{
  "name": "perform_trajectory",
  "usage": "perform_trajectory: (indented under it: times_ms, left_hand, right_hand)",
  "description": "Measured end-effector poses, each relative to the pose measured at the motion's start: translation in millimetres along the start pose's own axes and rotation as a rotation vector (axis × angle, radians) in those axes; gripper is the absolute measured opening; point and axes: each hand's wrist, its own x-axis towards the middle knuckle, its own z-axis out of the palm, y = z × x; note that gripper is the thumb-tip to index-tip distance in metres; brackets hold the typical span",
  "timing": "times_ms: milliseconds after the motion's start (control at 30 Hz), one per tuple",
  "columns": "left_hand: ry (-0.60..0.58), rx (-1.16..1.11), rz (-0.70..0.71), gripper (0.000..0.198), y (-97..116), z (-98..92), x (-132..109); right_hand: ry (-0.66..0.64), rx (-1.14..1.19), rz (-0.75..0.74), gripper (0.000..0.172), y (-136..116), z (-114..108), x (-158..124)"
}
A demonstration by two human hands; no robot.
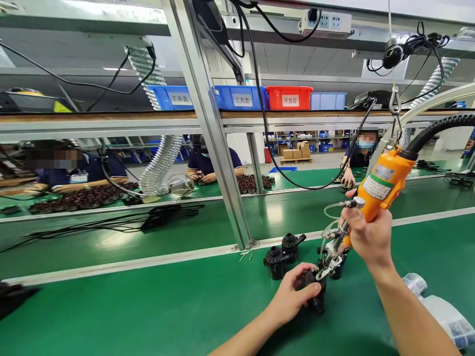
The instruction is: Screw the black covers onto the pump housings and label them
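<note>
My right hand (371, 237) is wrapped round an orange electric screwdriver (384, 183) that hangs from a hook and has a thick black hose at its top. Its metal tip (330, 262) points down and left, against the top of a black plastic pump housing (316, 296). Thumb and fingers of my left hand (293, 294) grip that housing on the green bench. Just behind it stand two similar black housings (275, 262) with side spouts. Another dark part (338, 269) is partly hidden behind the screwdriver tip.
Several small screws (245, 256) lie by the metal post (218, 148). Clear plastic packaging (441, 316) rests at right. Black cables (156, 217) lie on the green conveyor (111, 242). Across it, co-workers (211, 163) sit beside heaps of dark parts (85, 195). Blue and red bins (289, 98) stand on the shelf.
</note>
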Motion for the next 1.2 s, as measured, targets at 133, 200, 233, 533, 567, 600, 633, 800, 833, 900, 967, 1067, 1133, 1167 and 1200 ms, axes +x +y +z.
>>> perform_trajectory:
  times_ms: [133, 200, 233, 533, 567, 600, 633, 800, 833, 900, 967, 1067, 1133, 1167, 1200]
  left_hand:
    - [0.018, 0.007, -0.011, 0.056, 2, 2.7, 1]
    - [0.009, 0.017, -0.005, 0.054, 3, 3.5, 1]
    - [0.004, 0.023, -0.003, 0.054, 5, 3.8, 1]
    - [-0.008, -0.003, 0.029, 0.046, 14, 8.0, -1]
    - [-0.009, -0.01, 0.04, 0.045, 14, 8.5, -1]
    - [-0.011, -0.016, 0.051, 0.045, 13, 8.9, -1]
    - [-0.016, -0.022, 0.06, 0.045, 13, 9.0, -1]
    - [-0.044, -0.019, 0.105, 0.044, 11, 7.7, 1]
    - [-0.048, -0.011, 0.114, 0.043, 11, 7.8, 1]
    - [-0.049, 0.017, 0.126, 0.041, 10, 9.2, 0]
    - [0.002, 0.066, 0.123, 0.038, 9, 10.8, -4]
    - [0.182, 0.172, 0.125, 0.042, 3, 8.7, -11]
    - [0.209, 0.155, 0.17, 0.044, -1, 2.9, -12]
    - [0.156, 0.107, 0.192, 0.045, -3, -0.3, -12]
    - [0.078, 0.049, 0.206, 0.047, -4, -3.2, -11]
  right_hand:
    - [-0.012, 0.0, -0.015, 0.042, 2, 1, 2]
    - [-0.007, -0.003, -0.021, 0.042, 3, 1, 2]
    - [-0.008, -0.006, -0.021, 0.042, 3, 1, 1]
    - [-0.081, -0.113, -0.023, 0.04, 14, 21, -4]
    - [-0.098, -0.126, -0.01, 0.042, 16, 24, -4]
    - [-0.109, -0.131, 0.007, 0.044, 17, 26, -5]
    - [-0.114, -0.128, 0.023, 0.045, 18, 27, -6]
    - [-0.126, -0.147, 0.045, 0.049, 25, 29, -8]
    - [-0.124, -0.154, 0.044, 0.049, 26, 29, -8]
    - [-0.107, -0.162, 0.04, 0.048, 28, 27, -7]
    - [-0.064, -0.159, 0.017, 0.046, 27, 23, -5]
    - [0.023, -0.121, -0.062, 0.044, 19, 11, 0]
    - [0.076, -0.098, -0.116, 0.043, 10, 0, 3]
    - [0.094, -0.09, -0.127, 0.042, 6, -5, 4]
    - [0.109, -0.087, -0.13, 0.041, 2, -9, 5]
